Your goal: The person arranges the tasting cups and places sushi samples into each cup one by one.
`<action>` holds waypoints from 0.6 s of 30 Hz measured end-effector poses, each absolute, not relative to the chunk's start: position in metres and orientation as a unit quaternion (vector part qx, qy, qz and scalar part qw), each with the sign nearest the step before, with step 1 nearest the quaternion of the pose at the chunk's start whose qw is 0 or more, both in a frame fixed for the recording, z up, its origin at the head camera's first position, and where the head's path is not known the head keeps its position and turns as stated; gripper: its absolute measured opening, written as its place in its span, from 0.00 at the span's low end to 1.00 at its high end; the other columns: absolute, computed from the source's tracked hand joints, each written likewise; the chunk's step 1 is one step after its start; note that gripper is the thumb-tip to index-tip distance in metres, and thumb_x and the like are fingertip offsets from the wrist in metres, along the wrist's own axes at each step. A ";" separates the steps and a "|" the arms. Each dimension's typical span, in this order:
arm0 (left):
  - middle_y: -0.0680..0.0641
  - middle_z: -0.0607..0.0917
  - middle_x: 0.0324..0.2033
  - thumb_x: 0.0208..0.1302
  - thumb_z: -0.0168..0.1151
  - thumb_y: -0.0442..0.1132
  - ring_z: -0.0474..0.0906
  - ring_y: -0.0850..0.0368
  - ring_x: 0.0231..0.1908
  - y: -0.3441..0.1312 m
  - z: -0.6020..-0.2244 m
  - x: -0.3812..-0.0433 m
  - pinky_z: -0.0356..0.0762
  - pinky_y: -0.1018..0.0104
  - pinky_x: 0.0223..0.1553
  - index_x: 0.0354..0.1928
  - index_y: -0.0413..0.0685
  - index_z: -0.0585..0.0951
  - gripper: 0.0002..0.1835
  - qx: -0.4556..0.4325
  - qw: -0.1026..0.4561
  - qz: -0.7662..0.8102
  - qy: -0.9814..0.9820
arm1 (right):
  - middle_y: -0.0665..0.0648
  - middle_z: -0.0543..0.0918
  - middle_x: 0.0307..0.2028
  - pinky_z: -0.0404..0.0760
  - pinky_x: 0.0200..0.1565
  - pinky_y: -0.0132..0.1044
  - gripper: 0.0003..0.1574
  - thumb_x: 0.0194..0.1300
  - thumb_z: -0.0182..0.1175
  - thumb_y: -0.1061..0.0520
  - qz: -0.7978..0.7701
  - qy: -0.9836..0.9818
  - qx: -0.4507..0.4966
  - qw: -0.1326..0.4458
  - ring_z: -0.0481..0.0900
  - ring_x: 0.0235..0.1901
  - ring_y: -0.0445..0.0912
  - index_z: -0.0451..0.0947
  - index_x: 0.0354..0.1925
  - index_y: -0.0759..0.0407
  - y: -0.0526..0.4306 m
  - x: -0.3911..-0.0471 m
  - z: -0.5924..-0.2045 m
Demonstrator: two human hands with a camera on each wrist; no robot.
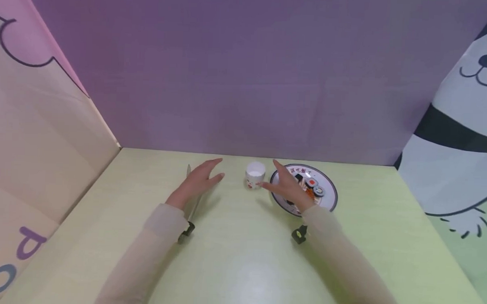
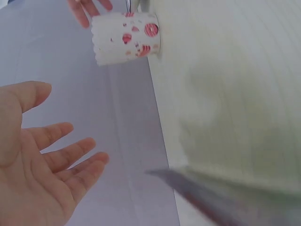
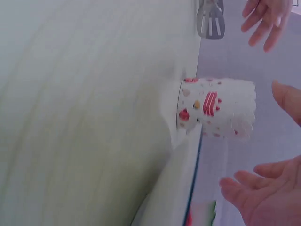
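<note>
Nearest are two pale sleeves point(image 1: 152, 238), stretched forward over a light table point(image 1: 243, 268). The left hand point(image 1: 197, 181) has its fingers loosely extended, thumb apart, and grips nothing; a spatula point(image 3: 210, 20) passes below it, partly hidden, its long axis running roughly away from the person and its slotted head at the far end. The right hand point(image 1: 287, 185), likewise relaxed and gripping nothing, hangs over the left part of a round, dark-rimmed plate point(image 1: 329, 199). On the plate are sushi pieces point(image 1: 311, 183), some covered by the hand. Between the hands, near the table's far edge, a white paper cup point(image 1: 254, 176) stands upright beside the plate, mouth up and long axis vertical, red figures round its side and a pale interior. The right thumb is near it. Farthest is a purple wall point(image 1: 246, 80).
</note>
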State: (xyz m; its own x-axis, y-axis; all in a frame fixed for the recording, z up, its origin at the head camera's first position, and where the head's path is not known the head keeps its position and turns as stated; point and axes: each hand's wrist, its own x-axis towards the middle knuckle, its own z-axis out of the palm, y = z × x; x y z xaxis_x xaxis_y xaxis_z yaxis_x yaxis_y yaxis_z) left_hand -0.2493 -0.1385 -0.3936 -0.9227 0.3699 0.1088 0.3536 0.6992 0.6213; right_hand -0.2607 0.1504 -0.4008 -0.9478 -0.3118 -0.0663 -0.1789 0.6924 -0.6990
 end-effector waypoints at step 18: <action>0.41 0.59 0.69 0.71 0.47 0.52 0.53 0.44 0.69 -0.105 -0.393 -0.261 0.49 0.49 0.68 0.71 0.44 0.56 0.33 0.172 0.068 0.343 0.921 | 0.71 0.57 0.67 0.53 0.66 0.54 0.57 0.57 0.66 0.54 -0.419 0.896 -0.134 0.058 0.56 0.67 0.61 0.43 0.70 0.71 0.116 -0.267 -0.411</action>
